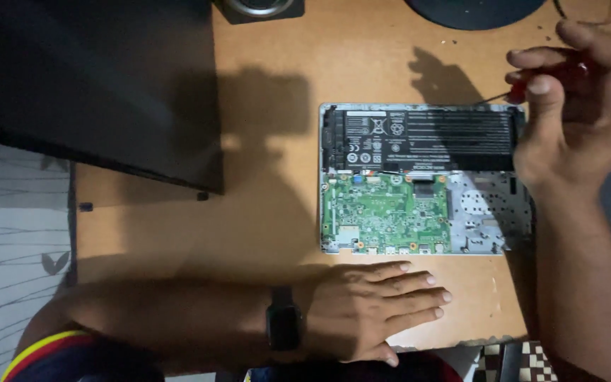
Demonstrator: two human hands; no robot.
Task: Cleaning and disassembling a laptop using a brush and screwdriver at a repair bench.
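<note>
the opened laptop [419, 180] lies bottom-up near the middle of the wooden worktop [277, 85], its cover off so the black battery [426, 138] along the far edge and the green circuit board [389, 212] below it are bare, probably laid flat this way to keep the screws and parts within easy reach. the right hand [574, 113] hovers over the laptop's right far corner, its grip pinched narrow around a slim screwdriver [525, 88] with a reddish handle, the thin shaft pointing left toward the battery's edge; the tip is too dim to make out. the left hand [373, 308] rests flat on the worktop just before the laptop's near edge, fingers spread and holding nothing, seemingly bracing the body; a dark watch [282, 318] sits on its wrist. a large black panel [93, 85] covers the left far part of the worktop, cut off by the frame. a dark round object [475, 10] and a grey squarish object [259, 8] are cropped at the top, unidentifiable.
</note>
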